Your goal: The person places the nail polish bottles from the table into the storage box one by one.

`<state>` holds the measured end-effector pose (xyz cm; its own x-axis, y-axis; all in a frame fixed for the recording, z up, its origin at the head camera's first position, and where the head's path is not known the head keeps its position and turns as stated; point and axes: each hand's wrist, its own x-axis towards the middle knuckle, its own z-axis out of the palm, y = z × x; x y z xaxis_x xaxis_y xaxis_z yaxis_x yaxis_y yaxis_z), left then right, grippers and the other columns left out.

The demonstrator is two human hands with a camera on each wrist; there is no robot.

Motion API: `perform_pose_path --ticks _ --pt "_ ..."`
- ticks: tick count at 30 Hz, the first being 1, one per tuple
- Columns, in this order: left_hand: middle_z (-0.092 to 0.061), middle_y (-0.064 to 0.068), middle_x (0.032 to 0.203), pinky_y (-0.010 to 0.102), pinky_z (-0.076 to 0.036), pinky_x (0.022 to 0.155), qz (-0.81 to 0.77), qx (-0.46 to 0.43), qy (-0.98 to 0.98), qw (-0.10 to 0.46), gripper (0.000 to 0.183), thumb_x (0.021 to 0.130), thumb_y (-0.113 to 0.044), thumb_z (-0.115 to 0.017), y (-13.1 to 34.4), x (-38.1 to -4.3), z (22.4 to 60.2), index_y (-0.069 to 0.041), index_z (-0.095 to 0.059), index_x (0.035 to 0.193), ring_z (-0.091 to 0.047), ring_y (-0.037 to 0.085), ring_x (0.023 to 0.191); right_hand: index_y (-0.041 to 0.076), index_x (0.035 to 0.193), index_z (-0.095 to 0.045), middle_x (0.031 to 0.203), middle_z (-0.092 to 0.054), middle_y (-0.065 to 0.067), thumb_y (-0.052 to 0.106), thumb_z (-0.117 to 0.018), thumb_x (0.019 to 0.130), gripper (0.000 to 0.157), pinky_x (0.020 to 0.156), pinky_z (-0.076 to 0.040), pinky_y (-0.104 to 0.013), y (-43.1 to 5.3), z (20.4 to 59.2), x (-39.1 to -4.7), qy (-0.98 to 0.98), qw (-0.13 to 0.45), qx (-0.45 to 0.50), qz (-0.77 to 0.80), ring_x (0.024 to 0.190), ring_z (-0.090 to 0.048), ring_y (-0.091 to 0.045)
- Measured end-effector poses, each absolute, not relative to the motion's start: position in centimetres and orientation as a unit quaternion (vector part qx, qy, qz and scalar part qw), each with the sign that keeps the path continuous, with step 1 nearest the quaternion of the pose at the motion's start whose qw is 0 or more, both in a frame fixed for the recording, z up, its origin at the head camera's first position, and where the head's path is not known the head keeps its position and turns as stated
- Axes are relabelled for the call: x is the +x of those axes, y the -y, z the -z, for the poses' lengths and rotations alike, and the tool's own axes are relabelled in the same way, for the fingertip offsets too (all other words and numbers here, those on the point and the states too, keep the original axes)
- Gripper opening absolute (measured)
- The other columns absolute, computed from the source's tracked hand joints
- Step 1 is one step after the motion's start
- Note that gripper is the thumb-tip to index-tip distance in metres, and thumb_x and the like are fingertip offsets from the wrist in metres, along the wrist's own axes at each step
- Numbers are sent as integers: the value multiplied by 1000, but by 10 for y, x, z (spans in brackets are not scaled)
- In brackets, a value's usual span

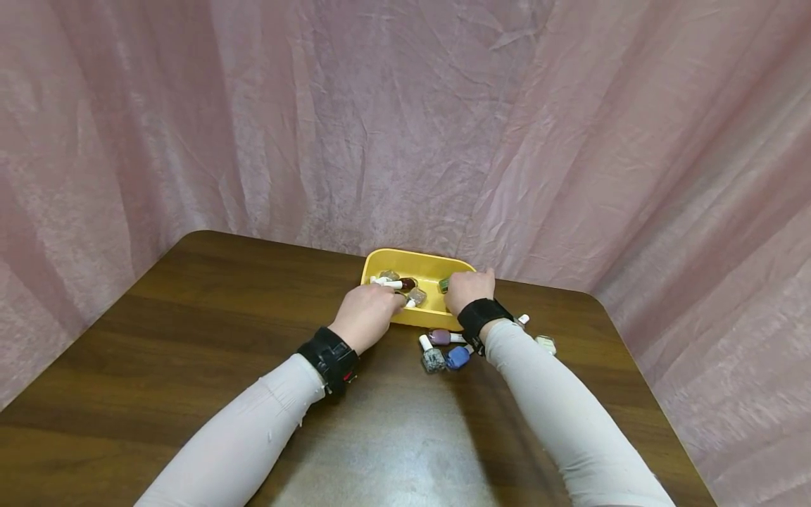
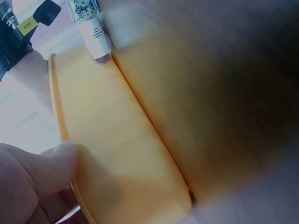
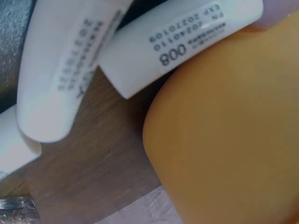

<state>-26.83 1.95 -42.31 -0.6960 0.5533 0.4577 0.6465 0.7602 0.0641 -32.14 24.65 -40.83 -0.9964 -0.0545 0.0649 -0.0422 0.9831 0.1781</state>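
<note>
Plainly, left fingers gripping-close round tray

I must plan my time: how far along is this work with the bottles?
Looks done: several bottles lie in the yellow tray. In hand: the left hand grips its rim; what the right hand holds, if anything, is hidden. Probably left: the purple bottle, blue bottle and others outside.
</note>
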Motion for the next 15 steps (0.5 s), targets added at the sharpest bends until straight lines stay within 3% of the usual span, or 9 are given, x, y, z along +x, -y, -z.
perform_pose_path --ticks 15 --pt "-82 4 100 47 -62 78 107 -326 917 201 10 103 -19 -78 -20 -268 422 -15 -86 106 -76 30 89 18 73 -75 74 -71 -2 23 -63 105 34 93 -34 -49 -246 407 -329 992 -34 28 120 78 -65 -23"
